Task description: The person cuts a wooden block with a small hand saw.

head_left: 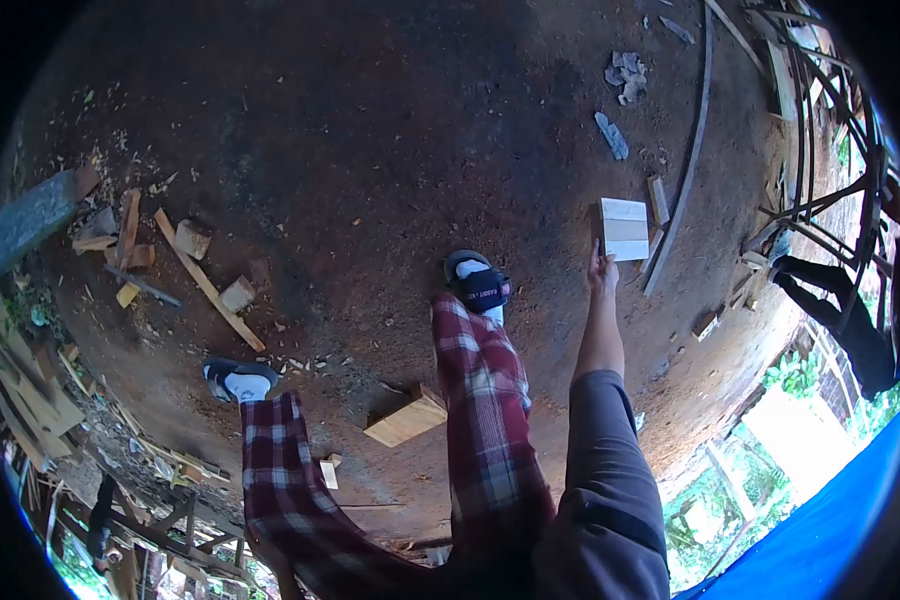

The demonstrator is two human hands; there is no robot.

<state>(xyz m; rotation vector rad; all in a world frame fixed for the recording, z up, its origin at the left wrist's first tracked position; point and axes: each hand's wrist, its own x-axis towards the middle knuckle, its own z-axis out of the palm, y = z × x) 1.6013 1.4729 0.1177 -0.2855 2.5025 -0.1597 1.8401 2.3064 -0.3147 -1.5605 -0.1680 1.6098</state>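
My right hand (602, 270) is closed on the near edge of a small square wooden panel (624, 230), with my arm stretched forward. Pale strips make up its face, with a browner band across the middle. The panel is held out over the dirt floor, near some wood scraps (657, 201). My left hand does not show in the view.
Dark packed dirt (370, 180) lies around my sandalled feet (478, 285). A long thin strip (692, 150) curves along the right. Offcuts and a plank (208, 280) lie left; a wood block (407, 420) sits between my legs. Another person's dark-clad legs (835, 300) are far right.
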